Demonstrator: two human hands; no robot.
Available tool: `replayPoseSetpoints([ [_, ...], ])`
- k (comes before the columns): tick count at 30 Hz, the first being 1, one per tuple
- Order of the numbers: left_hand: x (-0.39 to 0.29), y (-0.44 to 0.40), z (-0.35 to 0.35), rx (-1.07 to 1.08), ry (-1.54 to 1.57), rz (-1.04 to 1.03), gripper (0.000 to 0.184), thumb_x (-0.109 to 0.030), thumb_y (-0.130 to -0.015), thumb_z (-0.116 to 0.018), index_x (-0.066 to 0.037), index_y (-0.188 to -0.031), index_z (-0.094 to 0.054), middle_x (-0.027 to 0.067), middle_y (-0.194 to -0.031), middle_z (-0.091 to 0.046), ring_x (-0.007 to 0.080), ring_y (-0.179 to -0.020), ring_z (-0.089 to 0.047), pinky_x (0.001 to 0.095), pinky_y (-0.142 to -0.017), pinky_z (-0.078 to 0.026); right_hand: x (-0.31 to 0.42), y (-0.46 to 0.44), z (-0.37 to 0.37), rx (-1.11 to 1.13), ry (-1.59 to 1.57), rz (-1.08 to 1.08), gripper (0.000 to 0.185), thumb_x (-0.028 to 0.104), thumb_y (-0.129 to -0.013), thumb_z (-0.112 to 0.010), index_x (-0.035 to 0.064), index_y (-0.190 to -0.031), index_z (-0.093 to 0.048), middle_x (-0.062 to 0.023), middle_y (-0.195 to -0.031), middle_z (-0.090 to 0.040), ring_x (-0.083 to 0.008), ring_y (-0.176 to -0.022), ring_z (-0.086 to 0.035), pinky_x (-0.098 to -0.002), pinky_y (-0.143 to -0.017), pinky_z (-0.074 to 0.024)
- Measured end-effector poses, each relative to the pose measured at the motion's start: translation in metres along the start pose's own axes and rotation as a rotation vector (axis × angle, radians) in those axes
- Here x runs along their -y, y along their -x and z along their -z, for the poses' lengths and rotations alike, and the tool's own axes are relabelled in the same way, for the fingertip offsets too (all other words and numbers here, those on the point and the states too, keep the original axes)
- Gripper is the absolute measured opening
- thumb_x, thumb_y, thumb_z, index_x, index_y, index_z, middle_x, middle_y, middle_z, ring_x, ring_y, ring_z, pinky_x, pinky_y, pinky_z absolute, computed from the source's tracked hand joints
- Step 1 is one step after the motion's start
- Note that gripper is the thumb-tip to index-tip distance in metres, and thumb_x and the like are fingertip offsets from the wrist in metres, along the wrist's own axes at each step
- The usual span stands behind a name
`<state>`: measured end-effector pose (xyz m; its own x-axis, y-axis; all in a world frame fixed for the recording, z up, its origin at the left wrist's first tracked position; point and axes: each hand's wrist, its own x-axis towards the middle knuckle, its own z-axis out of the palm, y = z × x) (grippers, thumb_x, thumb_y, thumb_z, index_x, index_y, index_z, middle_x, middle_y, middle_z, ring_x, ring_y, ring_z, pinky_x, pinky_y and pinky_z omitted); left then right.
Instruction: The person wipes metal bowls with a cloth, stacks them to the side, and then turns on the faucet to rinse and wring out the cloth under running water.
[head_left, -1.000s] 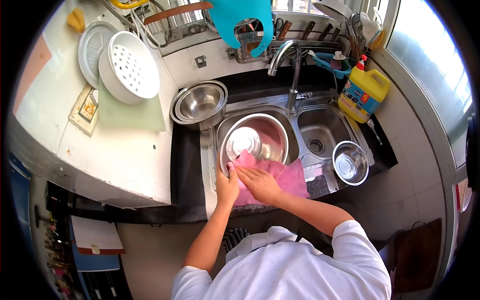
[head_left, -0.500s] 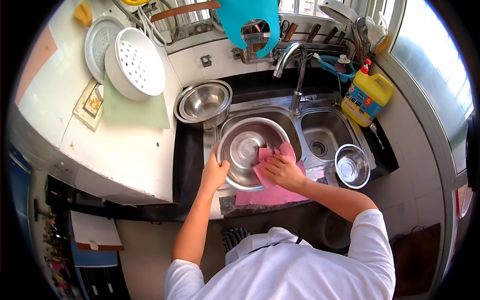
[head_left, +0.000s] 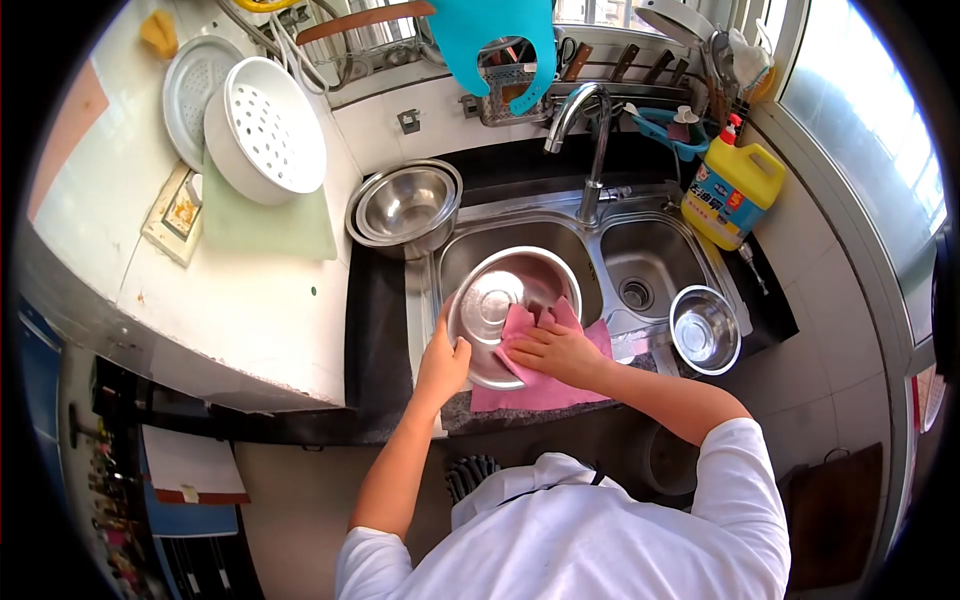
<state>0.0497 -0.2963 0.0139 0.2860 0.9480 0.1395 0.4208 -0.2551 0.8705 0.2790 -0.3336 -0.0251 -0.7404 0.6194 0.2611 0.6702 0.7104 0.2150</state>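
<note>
A stainless steel basin (head_left: 490, 292) is tipped up over the left sink bowl and its front edge. My left hand (head_left: 442, 368) grips its left rim, thumb towards the inside. With my right hand (head_left: 556, 354) I press a pink cloth (head_left: 530, 318) against the basin's inner right side, fingers stretched over the fabric. Part of the cloth hangs over the rim and spreads beneath the basin on the counter edge. The cloth and my right hand cover some of the basin's inside.
Nested steel bowls (head_left: 405, 205) stand left of the sink. A smaller steel bowl (head_left: 705, 330) sits right of the right sink bowl (head_left: 650, 265). The faucet (head_left: 595, 150) rises behind. A yellow detergent jug (head_left: 735, 190) and a white colander (head_left: 265, 130) flank the sink.
The basin has turned and shifted slightly right and towards me. My left hand has moved right with its rim. My right hand's fingers have straightened on the cloth, which has slid a little down the basin's inside.
</note>
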Motion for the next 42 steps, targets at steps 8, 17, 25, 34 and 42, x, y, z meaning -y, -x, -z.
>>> replayPoseSetpoints([
  [8,-0.019,-0.027,0.030,0.111,-0.168,0.227,0.057,-0.012,-0.078,-0.047,-0.008,-0.134,-0.034,0.0234,-0.104,-0.059,0.0354,-0.096,-0.059,0.0375,-0.085,-0.044,-0.014,0.005,0.013,-0.139,0.168,0.093,0.030,0.018,-0.071,-0.054,0.0085,-0.100,-0.056,-0.0031,-0.097,-0.059,-0.0211,-0.101,-0.054,-0.0387,-0.094,-0.0367],
  [17,0.012,0.004,-0.045,-0.209,0.410,0.135,0.059,0.007,-0.077,-0.038,0.000,-0.134,-0.028,0.0175,-0.129,-0.040,0.0254,-0.119,-0.042,0.0302,-0.101,-0.029,0.041,-0.025,0.007,-0.041,-0.326,-0.296,0.052,0.008,-0.075,-0.052,0.0061,-0.126,-0.044,-0.0086,-0.119,-0.055,-0.0213,-0.103,-0.054,-0.0395,-0.089,-0.0382],
  [25,-0.014,0.002,0.007,0.095,0.118,0.128,0.069,-0.001,-0.072,-0.043,-0.011,-0.138,-0.027,0.0203,-0.129,-0.045,0.0339,-0.123,-0.041,0.0316,-0.099,-0.033,0.008,-0.001,0.004,-0.029,0.097,-0.001,0.041,0.019,-0.077,-0.051,0.0181,-0.118,-0.051,0.0037,-0.114,-0.055,-0.0119,-0.109,-0.050,-0.0354,-0.097,-0.0339],
  [34,0.027,-0.017,0.057,-0.141,0.088,0.133,0.056,0.003,-0.068,-0.049,-0.002,-0.124,-0.044,0.0168,-0.116,-0.051,0.0286,-0.106,-0.053,0.0322,-0.091,-0.041,-0.038,0.013,0.063,-0.285,-0.155,-0.487,0.032,0.007,-0.072,-0.055,0.0113,-0.104,-0.059,0.0005,-0.110,-0.057,-0.0222,-0.111,-0.051,-0.0429,-0.107,-0.0266],
  [42,0.073,-0.001,-0.008,-0.159,1.318,0.690,0.040,0.004,-0.081,-0.051,-0.006,-0.118,-0.043,0.0107,-0.102,-0.055,0.0191,-0.080,-0.059,0.0280,-0.068,-0.052,0.021,0.002,0.059,-0.680,-1.174,-0.923,0.037,0.009,-0.083,-0.053,0.0023,-0.119,-0.053,-0.0106,-0.097,-0.060,-0.0192,-0.091,-0.057,-0.0327,-0.083,-0.0439],
])
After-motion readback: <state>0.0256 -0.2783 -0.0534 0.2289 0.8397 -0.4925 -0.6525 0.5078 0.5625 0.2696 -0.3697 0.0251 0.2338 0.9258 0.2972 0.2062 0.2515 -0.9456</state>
